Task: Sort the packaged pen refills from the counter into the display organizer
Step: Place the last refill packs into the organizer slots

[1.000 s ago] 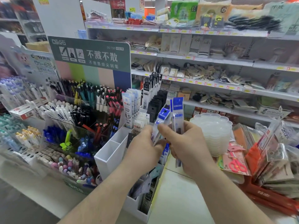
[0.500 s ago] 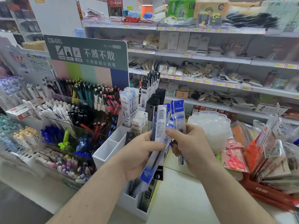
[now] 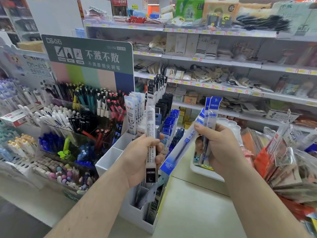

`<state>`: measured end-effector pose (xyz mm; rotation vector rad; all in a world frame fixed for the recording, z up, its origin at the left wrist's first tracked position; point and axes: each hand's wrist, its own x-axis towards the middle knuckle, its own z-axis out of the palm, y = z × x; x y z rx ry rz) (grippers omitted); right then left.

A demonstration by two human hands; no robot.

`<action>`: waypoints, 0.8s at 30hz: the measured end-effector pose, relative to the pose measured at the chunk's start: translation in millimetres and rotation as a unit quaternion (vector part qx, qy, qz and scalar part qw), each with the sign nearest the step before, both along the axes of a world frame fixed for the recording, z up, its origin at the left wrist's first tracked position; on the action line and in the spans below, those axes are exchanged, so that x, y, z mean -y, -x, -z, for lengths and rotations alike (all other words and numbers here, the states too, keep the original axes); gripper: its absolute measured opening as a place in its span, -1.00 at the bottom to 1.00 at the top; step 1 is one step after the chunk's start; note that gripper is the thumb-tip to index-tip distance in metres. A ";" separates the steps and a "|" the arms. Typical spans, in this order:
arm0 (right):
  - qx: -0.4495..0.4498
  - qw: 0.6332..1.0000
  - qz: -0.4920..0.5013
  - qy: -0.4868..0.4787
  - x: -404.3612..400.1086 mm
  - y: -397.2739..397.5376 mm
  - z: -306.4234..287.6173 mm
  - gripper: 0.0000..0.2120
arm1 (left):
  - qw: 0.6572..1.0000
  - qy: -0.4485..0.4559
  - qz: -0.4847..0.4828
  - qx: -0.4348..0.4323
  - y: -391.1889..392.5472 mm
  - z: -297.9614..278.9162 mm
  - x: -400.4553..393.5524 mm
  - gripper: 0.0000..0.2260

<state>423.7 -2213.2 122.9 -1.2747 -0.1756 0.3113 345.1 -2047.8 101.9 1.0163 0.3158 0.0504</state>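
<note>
My left hand [image 3: 142, 157] grips one black-ended refill pack [image 3: 151, 143], held upright and upside down over the white display organizer [image 3: 109, 162]. My right hand [image 3: 217, 148] holds several blue refill packs [image 3: 211, 112]; one of them [image 3: 181, 150] slants down to the left from under my thumb. The organizer's stepped compartments hold rows of white, black and blue refill packs [image 3: 169, 121]. Two compartments at its left stand open with nothing showing in them.
A pen display with a green sign [image 3: 89, 54] fills the left. A white tray [image 3: 204, 170] and a stack of clear dishes [image 3: 228, 122] sit behind my right hand. Bagged goods [image 3: 284, 162] crowd the right. The pale counter [image 3: 192, 208] runs in front, shelves behind.
My hands have drawn apart. The left took one black-ended pack away from the bundle and holds it upright; the right keeps the blue packs and moved right.
</note>
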 end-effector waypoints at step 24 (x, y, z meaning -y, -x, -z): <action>0.126 0.862 -0.031 0.489 -96.4 -106.7 113.1 -0.88 | 0.987 -0.137 -0.080 -0.018 26.5 3.2 -25.2 -0.90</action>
